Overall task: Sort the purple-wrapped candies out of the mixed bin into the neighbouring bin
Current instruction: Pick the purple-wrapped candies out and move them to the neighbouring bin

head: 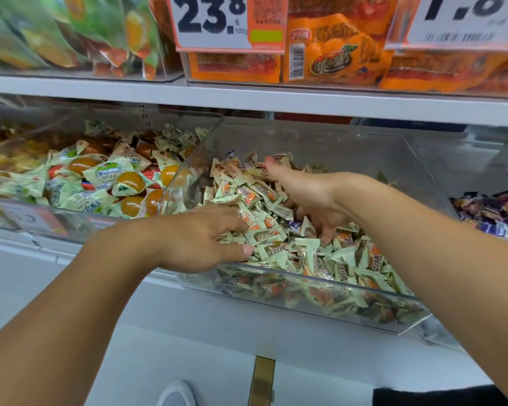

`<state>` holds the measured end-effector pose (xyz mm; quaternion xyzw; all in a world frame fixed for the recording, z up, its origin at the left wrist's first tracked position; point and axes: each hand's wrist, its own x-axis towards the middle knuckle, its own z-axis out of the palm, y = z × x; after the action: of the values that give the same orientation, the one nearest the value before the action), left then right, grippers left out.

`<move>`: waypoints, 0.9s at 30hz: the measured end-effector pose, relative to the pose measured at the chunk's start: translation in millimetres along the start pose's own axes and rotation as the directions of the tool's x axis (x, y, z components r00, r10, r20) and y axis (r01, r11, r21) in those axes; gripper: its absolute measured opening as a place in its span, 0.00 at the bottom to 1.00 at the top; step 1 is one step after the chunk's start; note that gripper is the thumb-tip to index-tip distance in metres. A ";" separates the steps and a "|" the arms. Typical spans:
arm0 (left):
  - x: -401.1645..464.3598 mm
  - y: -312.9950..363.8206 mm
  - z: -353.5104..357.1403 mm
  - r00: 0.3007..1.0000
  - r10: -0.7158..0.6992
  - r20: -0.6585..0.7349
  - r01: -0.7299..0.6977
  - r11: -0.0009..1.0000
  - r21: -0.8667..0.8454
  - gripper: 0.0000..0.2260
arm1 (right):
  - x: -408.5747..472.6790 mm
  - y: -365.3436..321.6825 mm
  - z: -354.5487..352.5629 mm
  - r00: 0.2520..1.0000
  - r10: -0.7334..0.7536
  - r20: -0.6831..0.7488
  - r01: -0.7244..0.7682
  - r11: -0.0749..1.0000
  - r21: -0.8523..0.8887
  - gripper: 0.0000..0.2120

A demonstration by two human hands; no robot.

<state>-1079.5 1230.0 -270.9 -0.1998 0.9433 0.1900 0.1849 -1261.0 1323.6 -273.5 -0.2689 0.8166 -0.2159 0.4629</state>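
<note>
Both hands are in the clear acrylic mixed bin (364, 291), digging rather than picking. Left hand (206, 238) lies flat on the heap near the front-left corner, fingers straight and spread, thumb along the front rim; it holds nothing, and my read is that it's pinning or sweeping aside the pale green-wrapped candies (311, 253) so the pile doesn't slide. Right hand (314, 197) is further back, index stretched out toward the rear, the other fingers bent down into the pile; fingertips are buried, so I can't tell whether it has pinched anything. One purple-wrapped candy (294, 225) shows just left of those buried fingers, mostly covered by green wrappers, likely the current target. Mixed bin is nearly all pale green wrappers with orange print, heaped high at the front wall. The neighbouring clear bin (452, 159) to the right has a pile of dark purple-wrapped candies (490, 215) at its near end, so that looks like the destination. The clear bin on the left (188, 159) holds orange jelly cups in green-white wrappers (129, 183); not part of this job.
</note>
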 end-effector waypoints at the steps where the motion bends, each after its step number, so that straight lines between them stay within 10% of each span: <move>1: -1.2 -0.3 -1.0 0.999 -0.012 0.032 0.012 1.000 -0.001 0.29 | 2.4 -1.0 4.9 1.000 -0.017 0.003 0.017 0.999 -0.033 0.46; 19: -6.3 -9.2 -9.7 0.990 -0.109 0.093 0.125 0.976 -0.178 0.49 | 39.4 9.5 21.0 0.973 -0.151 0.173 0.035 0.841 0.539 0.62; 27: 2.0 -12.6 -10.1 0.950 -0.089 -0.299 0.008 0.966 -0.260 0.37 | 21.7 6.1 9.5 0.950 -0.225 0.216 -0.002 0.687 0.726 0.51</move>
<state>-1078.3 1214.3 -266.7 -0.2725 0.9230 0.2715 0.0127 -1263.4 1313.4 -295.6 -0.1447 0.5722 -0.5040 0.6306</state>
